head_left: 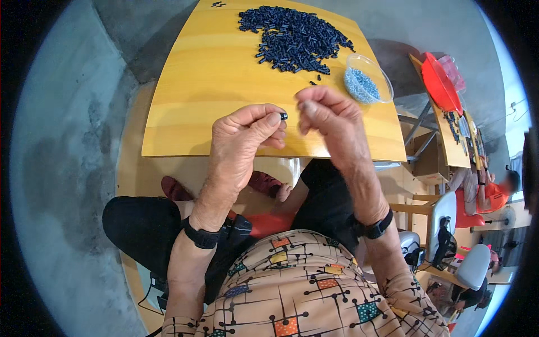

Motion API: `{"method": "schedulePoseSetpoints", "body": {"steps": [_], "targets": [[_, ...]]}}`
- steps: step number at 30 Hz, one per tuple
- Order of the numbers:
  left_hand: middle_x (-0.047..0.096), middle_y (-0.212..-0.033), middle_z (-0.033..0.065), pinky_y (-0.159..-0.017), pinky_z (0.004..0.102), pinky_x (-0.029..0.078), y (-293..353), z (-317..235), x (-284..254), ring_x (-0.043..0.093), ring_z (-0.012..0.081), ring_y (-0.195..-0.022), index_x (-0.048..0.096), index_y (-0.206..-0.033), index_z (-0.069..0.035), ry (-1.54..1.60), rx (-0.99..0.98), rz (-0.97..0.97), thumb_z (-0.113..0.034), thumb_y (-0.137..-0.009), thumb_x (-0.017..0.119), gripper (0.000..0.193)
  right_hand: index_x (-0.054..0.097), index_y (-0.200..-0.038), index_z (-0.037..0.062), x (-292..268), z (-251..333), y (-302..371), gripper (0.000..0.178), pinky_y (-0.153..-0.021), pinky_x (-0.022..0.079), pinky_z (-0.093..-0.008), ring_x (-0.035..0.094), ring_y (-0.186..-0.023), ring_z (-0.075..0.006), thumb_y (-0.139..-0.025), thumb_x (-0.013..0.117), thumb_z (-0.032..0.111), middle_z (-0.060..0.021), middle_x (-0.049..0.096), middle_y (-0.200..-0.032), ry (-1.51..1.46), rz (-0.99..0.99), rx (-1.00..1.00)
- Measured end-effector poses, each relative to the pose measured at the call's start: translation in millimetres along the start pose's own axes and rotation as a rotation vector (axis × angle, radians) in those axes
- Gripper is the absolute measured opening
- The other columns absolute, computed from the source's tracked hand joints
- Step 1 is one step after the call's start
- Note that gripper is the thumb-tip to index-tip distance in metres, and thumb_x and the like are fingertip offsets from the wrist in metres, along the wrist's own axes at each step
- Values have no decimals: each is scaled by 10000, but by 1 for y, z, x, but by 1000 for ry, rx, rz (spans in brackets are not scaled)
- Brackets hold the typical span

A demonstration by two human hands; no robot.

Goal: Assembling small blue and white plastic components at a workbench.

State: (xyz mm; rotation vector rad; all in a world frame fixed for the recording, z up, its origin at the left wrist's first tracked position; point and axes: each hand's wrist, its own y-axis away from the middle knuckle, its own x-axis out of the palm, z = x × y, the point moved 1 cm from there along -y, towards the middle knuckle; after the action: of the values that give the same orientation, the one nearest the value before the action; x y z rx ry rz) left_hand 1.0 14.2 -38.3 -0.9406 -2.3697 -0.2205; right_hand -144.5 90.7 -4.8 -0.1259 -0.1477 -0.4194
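Observation:
My left hand (pixel 242 135) is closed above the near part of the table, pinching a small black cylindrical piece (pixel 283 116) between thumb and forefinger. One end of the piece faces my right hand (pixel 338 123), which hovers just to its right with a gap between them. The right thumb and fingers are pressed together; anything between them is too small or blurred to make out. Farther back lies a broad heap of small black cylindrical pieces (pixel 300 42). A clear round tub (pixel 385 84) holding tiny pale blue, shiny pieces (pixel 361 86) stands beside the right hand.
The yellow wooden table (pixel 196 73) spans the area before me. A few loose black pieces (pixel 318 78) lie between heap and hands. At the right, another table carries a red basin (pixel 441 83). Chairs (pixel 443 224) and a person in orange (pixel 494 196) are beyond it.

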Motion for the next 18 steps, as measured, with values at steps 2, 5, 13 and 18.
{"method": "schedulePoseSetpoints", "body": {"steps": [2,5,13,18], "targets": [[642,-811,64,-602,218,504,1,-5,-6,593,105,-683,637,-959,-6,7,-13,-12,-87,-833,621,151,635,-918,-15,-20,1,-22,140,-596,476,-244,566,-615,-105,-812,623,76,-49,619,-757,381,-127,-170],[639,-816,59,-601,212,501,-2,-11,-9,590,100,-685,633,-974,-15,-23,-3,-54,-96,-838,618,159,639,-909,0,-48,-8,-49,153,-619,488,-292,601,-644,-182,-777,643,77,-101,630,-789,865,-221,-330],[642,-827,57,-611,209,499,-2,-21,-16,591,92,-701,630,-980,-13,18,4,-41,-101,-846,605,162,632,-784,18,-59,-37,-72,96,-695,483,-405,606,-795,-333,-718,644,86,-168,613,-856,1354,-207,-382],[651,-792,72,-623,224,528,-3,-23,-13,615,103,-678,650,-950,-6,63,-8,-22,-92,-831,624,149,628,-777,23,-61,-41,-73,69,-652,480,-402,603,-718,-324,-740,621,81,-160,624,-809,1322,-206,-458]]}}
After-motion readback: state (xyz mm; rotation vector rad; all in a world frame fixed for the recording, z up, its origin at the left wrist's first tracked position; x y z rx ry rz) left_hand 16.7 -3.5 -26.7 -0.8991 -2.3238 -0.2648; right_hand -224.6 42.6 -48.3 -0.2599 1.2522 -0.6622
